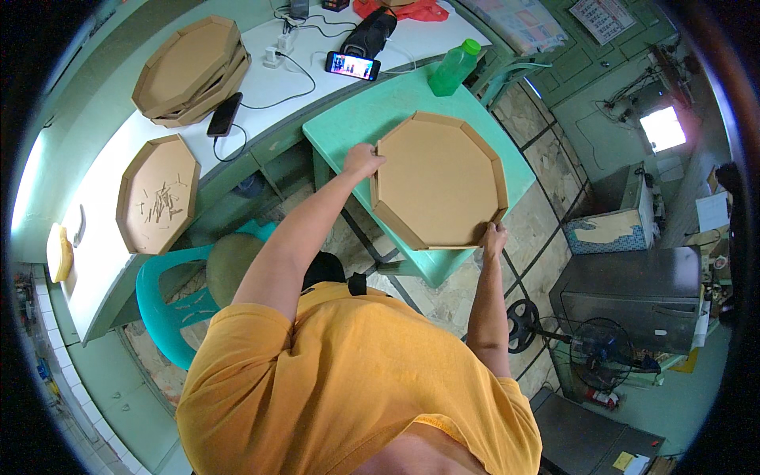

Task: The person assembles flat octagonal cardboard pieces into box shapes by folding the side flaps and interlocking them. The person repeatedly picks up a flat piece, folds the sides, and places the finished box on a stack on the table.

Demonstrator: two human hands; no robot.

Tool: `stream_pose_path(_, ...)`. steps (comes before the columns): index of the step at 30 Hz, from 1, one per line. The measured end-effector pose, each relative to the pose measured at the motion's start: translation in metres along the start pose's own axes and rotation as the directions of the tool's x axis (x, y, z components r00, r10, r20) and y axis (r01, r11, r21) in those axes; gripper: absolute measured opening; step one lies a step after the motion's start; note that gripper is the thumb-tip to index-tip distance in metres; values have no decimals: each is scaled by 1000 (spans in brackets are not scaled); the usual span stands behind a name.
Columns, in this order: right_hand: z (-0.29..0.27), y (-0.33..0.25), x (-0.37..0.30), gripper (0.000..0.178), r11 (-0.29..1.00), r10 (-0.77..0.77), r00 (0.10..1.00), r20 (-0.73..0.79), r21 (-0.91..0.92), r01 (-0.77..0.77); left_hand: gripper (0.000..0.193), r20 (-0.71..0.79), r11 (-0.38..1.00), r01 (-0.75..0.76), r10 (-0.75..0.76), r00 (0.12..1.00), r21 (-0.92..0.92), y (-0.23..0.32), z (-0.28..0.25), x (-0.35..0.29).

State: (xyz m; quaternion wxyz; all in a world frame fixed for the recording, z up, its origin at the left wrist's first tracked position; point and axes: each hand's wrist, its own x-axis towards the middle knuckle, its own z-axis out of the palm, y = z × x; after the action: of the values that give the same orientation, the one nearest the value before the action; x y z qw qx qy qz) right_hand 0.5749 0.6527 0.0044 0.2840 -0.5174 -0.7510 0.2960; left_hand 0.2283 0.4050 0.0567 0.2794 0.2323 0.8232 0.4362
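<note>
An octagonal brown cardboard tray (pixel 438 180) with low upright walls lies on the small green table (pixel 336 131) before me. My left hand (pixel 363 161) grips its left wall, the fingers closed round the edge. At the lower right corner, my right hand (pixel 494 239) is closed on the wall, thumb and fingers pinching it. Inside, the tray's floor is bare.
On the white counter to the left are a stack of similar cardboard trays (pixel 186 67), a tray holding small brown scraps (pixel 158 194) and a dark phone (pixel 225 115). A lit phone (pixel 353 66) and a green bottle (pixel 454 68) stand farther back. A fan (pixel 602 354) is at right.
</note>
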Motion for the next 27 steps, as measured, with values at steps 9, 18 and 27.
stream_pose_path(9, -46, 3, -10, 64, 858, 424, 905, 37, 303, -414, 46, -418, 936, -28, -129, 900, -350, -46, -68, 26)
stream_pose_path(18, -120, 159, -40, 30, 982, 168, 851, -498, 159, -101, 50, -837, 598, 601, 254, 485, 530, -165, -360, 57)
stream_pose_path(27, -89, 100, 33, 44, 827, 503, 722, -476, 506, -243, 35, -694, 564, -417, -652, 305, -713, -182, -446, 62)
